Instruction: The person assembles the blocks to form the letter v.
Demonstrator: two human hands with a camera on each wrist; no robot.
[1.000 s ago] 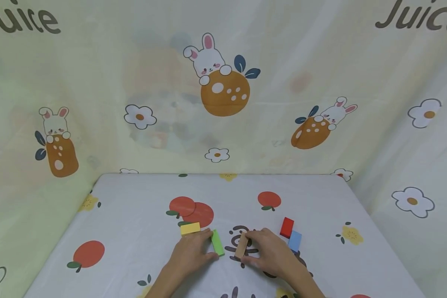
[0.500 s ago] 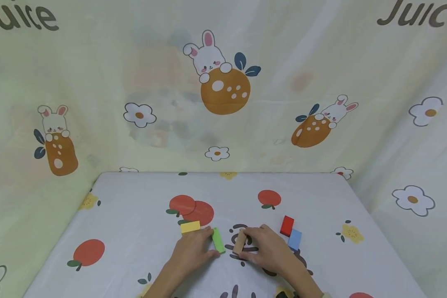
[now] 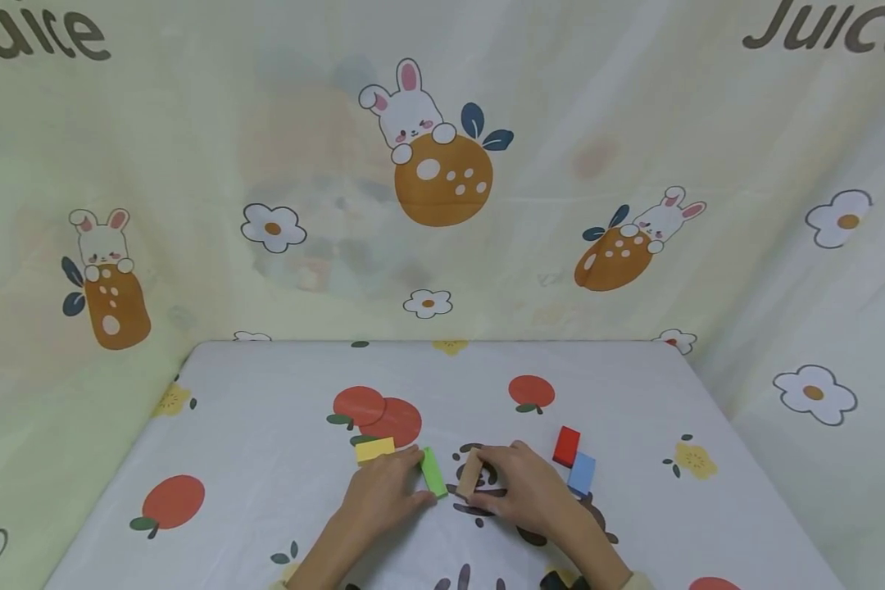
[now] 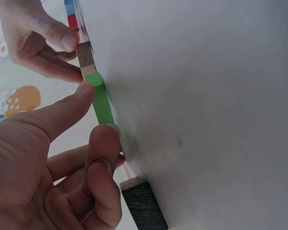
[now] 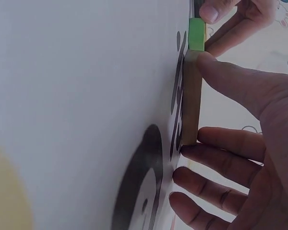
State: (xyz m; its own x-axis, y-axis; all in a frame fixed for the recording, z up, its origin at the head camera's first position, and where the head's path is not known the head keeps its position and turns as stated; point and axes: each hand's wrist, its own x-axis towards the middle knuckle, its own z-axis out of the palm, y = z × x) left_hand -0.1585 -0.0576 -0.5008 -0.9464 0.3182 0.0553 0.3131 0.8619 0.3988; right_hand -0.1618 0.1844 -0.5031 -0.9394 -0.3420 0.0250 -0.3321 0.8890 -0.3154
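My left hand [image 3: 387, 487] holds a green block [image 3: 433, 473] along its length, thumb at the near end and index finger at the far end. To its right, my right hand [image 3: 527, 483] pinches a plain wooden block [image 3: 469, 474] in the same way. The two blocks lean towards each other at the far ends, with a narrow strip of tablecloth between them in the head view. Just past my left knuckles sits a yellow block [image 3: 374, 450]. In the left wrist view, a dark block [image 4: 145, 206] with a lighter end lies below my curled fingers.
Right of my right hand, a red block [image 3: 566, 447] and a blue block [image 3: 581, 474] lie touching or nearly so. The white tablecloth [image 3: 265, 442] carries printed fruit and flowers. A patterned curtain [image 3: 324, 303] rises at the table's back edge.
My right hand has slid the wooden block leftward and slightly away from me, narrowing the space to the green block. The left hand keeps its hold, almost still.
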